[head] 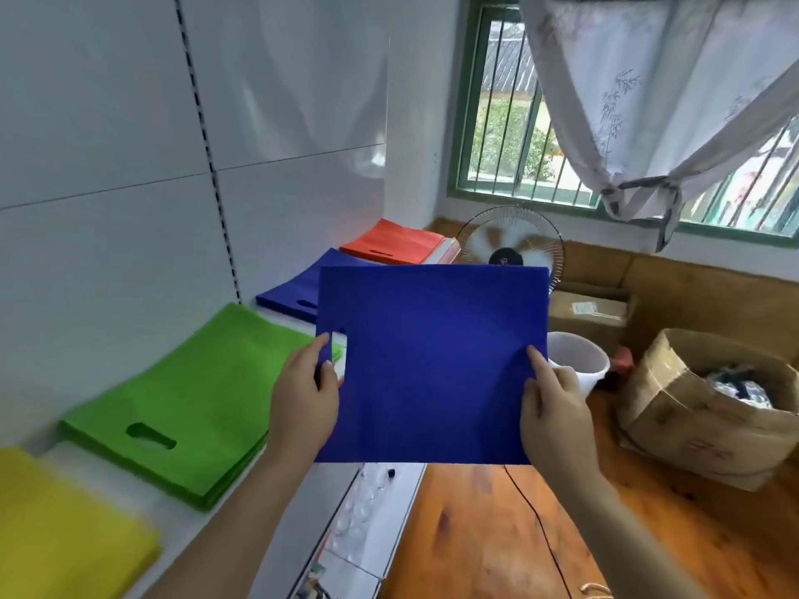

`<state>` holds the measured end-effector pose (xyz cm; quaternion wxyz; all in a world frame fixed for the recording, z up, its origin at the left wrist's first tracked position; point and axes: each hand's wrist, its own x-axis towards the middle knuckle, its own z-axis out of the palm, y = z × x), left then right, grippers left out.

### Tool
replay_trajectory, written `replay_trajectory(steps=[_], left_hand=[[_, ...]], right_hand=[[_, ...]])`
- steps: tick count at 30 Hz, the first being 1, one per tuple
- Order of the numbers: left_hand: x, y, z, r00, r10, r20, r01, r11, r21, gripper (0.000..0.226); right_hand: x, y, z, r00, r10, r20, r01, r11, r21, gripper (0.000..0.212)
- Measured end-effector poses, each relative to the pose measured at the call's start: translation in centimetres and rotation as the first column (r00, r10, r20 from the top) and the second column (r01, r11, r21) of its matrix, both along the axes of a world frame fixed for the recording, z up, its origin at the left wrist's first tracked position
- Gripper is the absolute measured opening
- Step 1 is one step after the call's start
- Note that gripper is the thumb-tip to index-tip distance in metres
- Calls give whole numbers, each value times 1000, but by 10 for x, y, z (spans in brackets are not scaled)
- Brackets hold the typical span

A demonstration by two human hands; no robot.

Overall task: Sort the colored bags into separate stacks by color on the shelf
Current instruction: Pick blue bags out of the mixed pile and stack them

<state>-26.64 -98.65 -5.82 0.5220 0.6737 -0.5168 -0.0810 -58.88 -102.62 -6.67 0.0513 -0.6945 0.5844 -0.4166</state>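
Observation:
I hold a flat blue bag (432, 361) up in the air in front of the shelf. My left hand (305, 391) grips its left edge at the handle cut-out. My right hand (551, 404) pinches its right edge, forefinger stretched along the cloth. On the white shelf (281, 322) lie four stacks in a row: a yellow stack (65, 538) nearest, a green stack (190, 399), a blue stack (294, 291) partly hidden behind the held bag, and a red stack (397, 242) farthest.
A white back panel rises behind the shelf. To the right stand a floor fan (510, 239), a white bucket (577, 354), a closed carton (592, 313) and an open cardboard box (709, 408) on the wooden floor (497, 533). A black cable crosses the floor.

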Motion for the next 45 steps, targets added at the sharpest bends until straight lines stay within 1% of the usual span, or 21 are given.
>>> replay_trajectory(steps=[4,8,11,15,21,29,33,36,40,42,45], left_hand=[[-3,-59,-3,1000,29,-10,-29,999,16,43],[-9,-113,-7,994,106,3,-106,994,22,42],[-13,-145,-10,982,190,-3,-190,981,47,42],[-12,-176,-10,951,310,17,-311,949,59,43],[7,-205,-22,883,467,43,-469,880,79,44],[53,-252,-36,768,636,71,-637,748,184,46],[65,-260,-42,721,678,141,-685,669,289,48],[65,-264,-44,687,706,170,-714,614,337,49],[66,-268,-48,633,716,295,-764,517,386,44],[64,-271,-49,603,725,334,-785,466,408,40],[58,-274,-49,558,731,393,-813,386,437,35]], right_hand=[[-2,-68,-2,1000,16,5,-16,1000,4,49],[-1,-142,-4,996,89,14,-89,996,-12,48],[2,-197,-1,983,182,-17,-181,983,7,49],[15,-268,3,944,321,-81,-320,947,29,51],[70,-349,-3,875,472,-108,-467,881,75,52],[157,-440,-4,771,603,-204,-595,796,105,50],[196,-481,-3,687,679,-259,-662,732,160,48],[222,-502,-9,620,739,-264,-719,670,187,47],[247,-522,-24,573,781,-247,-755,621,210,45],[255,-533,-31,553,796,-245,-769,601,218,45],[265,-545,-37,498,830,-252,-796,553,247,46]])
